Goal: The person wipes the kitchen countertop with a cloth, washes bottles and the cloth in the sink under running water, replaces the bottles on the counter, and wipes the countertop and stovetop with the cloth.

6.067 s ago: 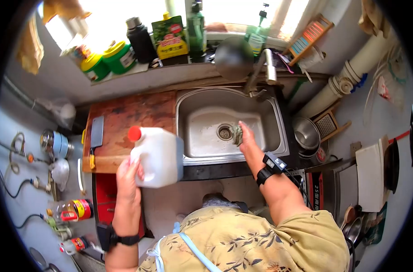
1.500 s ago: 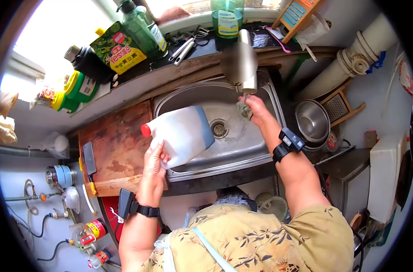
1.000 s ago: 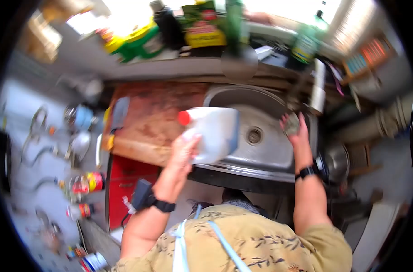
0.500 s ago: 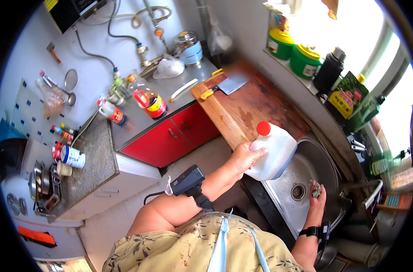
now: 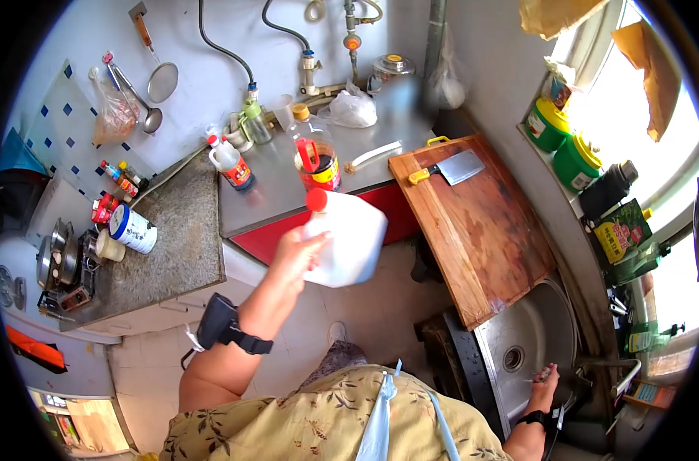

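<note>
A translucent white plastic jug (image 5: 351,240) with a red cap is in my left hand (image 5: 294,260), which grips it by its handle side. The jug hangs in the air over the floor, in front of the red cabinet (image 5: 276,237). Down at the right, my right hand (image 5: 544,393) is over the steel sink (image 5: 538,319), close to the drain. Its fingers are curled around a small crumpled greyish thing (image 5: 544,374), mostly hidden now and too small to name.
A wooden cutting board (image 5: 495,230) lies beside the sink, with a cleaver (image 5: 458,167) on it. On the steel counter stand a large sauce bottle (image 5: 319,154) and a smaller red-capped bottle (image 5: 231,163). A faucet (image 5: 622,376) is at the sink's right.
My left hand has carried the jug leftward, from beside the sink and cutting board to in front of the counter. My view has turned left. My right hand stays over the sink.
</note>
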Demonstrator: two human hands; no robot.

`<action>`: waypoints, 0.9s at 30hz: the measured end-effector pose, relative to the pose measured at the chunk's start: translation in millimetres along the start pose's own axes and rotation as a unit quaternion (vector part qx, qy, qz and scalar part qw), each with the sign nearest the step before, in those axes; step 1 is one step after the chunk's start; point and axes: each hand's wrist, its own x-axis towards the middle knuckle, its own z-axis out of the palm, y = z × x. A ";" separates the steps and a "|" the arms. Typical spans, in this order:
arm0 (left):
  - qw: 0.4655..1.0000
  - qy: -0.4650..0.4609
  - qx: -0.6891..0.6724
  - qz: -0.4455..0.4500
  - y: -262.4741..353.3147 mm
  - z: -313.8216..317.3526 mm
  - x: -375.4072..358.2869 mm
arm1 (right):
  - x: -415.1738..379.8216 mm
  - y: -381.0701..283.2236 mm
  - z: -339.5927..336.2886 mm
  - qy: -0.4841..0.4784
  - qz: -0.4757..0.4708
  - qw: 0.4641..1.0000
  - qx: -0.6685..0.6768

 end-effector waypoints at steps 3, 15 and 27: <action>0.997 0.066 0.017 0.019 11.2 -56.0 27.6 | -37.6 -2.7 38.6 0.025 -0.025 0.999 -0.015; 0.992 0.084 -0.026 0.088 50.6 -173.2 199.7 | -105.9 57.2 145.8 -0.108 -0.059 0.992 -0.040; 0.993 0.045 -0.107 0.033 53.5 -174.1 316.3 | -129.2 89.1 181.5 -0.046 -0.008 0.995 0.084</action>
